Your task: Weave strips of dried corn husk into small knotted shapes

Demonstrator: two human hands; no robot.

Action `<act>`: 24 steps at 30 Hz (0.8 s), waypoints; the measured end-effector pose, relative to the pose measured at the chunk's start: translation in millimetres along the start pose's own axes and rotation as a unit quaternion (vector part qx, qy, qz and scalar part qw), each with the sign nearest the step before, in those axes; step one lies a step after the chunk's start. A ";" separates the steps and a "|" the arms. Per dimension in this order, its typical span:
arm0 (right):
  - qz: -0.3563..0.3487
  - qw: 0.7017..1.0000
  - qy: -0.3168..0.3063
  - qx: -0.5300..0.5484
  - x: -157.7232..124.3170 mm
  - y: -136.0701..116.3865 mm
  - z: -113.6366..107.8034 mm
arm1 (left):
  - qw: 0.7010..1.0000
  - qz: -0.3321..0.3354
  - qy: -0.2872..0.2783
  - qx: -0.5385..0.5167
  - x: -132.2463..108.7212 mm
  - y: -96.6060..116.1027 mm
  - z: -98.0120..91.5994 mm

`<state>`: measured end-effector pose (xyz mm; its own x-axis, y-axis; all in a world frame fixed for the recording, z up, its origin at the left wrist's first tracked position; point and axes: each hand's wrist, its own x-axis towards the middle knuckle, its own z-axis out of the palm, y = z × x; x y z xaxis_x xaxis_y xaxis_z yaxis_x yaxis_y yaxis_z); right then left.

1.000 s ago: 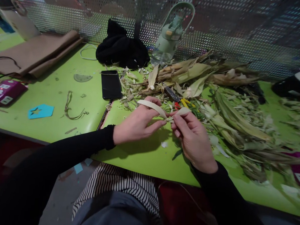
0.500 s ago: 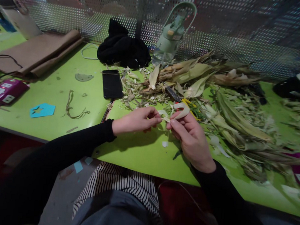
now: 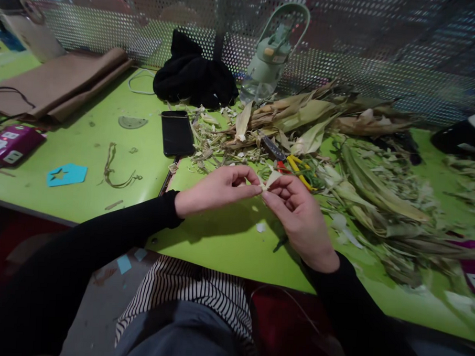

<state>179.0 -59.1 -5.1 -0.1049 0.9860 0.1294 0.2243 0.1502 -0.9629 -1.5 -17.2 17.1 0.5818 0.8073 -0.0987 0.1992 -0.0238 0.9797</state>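
Above the front part of the green table, my left hand (image 3: pixel 225 190) and my right hand (image 3: pixel 299 217) meet fingertip to fingertip. Between them is a pale corn husk strip (image 3: pixel 272 178), pinched by both thumbs and forefingers. Much of the strip is hidden behind my fingers. Just beyond my right hand lie scissors (image 3: pixel 296 167) with yellow and red handles, blades pointing to the back left. Dry corn husks (image 3: pixel 299 115) are heaped behind, and greener husks (image 3: pixel 381 205) spread to the right. A small white scrap (image 3: pixel 260 227) rests on the table below my hands.
A black phone (image 3: pixel 177 133) lies left of the husk scraps. Behind stand a green bottle (image 3: pixel 266 58) and a bundle of black cloth (image 3: pixel 197 76). Leftward are a brown paper bag (image 3: pixel 56 83), a purple power strip (image 3: pixel 13 144), a blue card (image 3: pixel 66 175) and a twisted cord (image 3: pixel 117 178).
My hands have come closer together, the left moving slightly right. The husk strip, a curled loop before, now shows only as a small pointed piece between my fingers.
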 end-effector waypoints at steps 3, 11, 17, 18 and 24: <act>0.004 1.000 -0.002 -0.002 -0.8 -0.8 -0.4 | 0.994 0.048 0.028 0.089 -0.8 -3.6 1.6; 0.081 0.996 -0.010 0.038 3.2 6.7 -3.8 | 0.934 0.187 0.038 0.300 -2.7 -17.8 8.0; 0.098 0.992 0.012 0.080 4.6 7.3 -3.4 | 0.940 0.176 0.038 0.290 -3.8 -13.8 6.5; 0.101 0.992 0.005 0.079 4.3 6.7 -3.2 | 0.944 0.168 0.033 0.281 -4.2 -12.8 6.4; 0.121 0.987 0.012 0.108 3.1 3.3 -0.7 | 0.972 0.123 0.009 0.202 -5.0 -11.5 7.3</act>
<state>180.2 -55.5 -7.7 -0.0492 0.9930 -0.1077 0.0285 -0.1064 -0.9939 -0.9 -25.3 5.1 0.6384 0.7574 0.1369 0.3508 -0.4447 0.8242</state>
